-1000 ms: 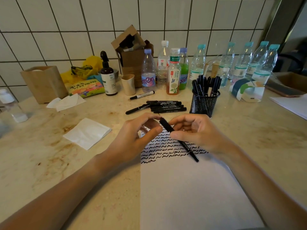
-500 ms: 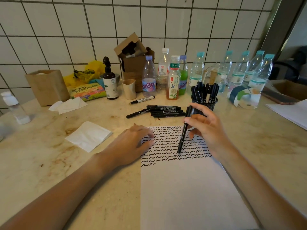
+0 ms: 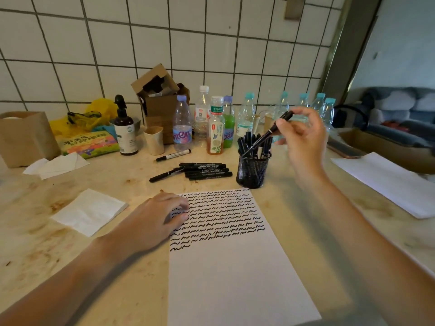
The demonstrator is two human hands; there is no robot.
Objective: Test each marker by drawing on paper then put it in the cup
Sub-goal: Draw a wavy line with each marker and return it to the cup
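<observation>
My right hand (image 3: 302,135) pinches a capped black marker (image 3: 268,133) and holds it slanted over the black mesh cup (image 3: 253,171), its lower tip at the cup's rim among several markers standing inside. My left hand (image 3: 160,216) rests flat on the left edge of the white paper (image 3: 235,267), whose top half carries rows of black squiggles. Several black markers (image 3: 204,171) lie in a pile on the counter behind the paper, and one white-bodied marker (image 3: 173,155) lies a little farther back.
Along the tiled wall stand water and drink bottles (image 3: 182,123), a brown pump bottle (image 3: 124,130), a beige cup (image 3: 154,140), an open cardboard box (image 3: 160,102) and a paper bag (image 3: 26,135). Napkins (image 3: 89,211) lie to the left. More white paper (image 3: 388,182) lies at the right.
My right hand has lifted the marker off the paper and carried it back and to the right, over the mesh cup. My left hand let go of the marker and settled on the paper's edge.
</observation>
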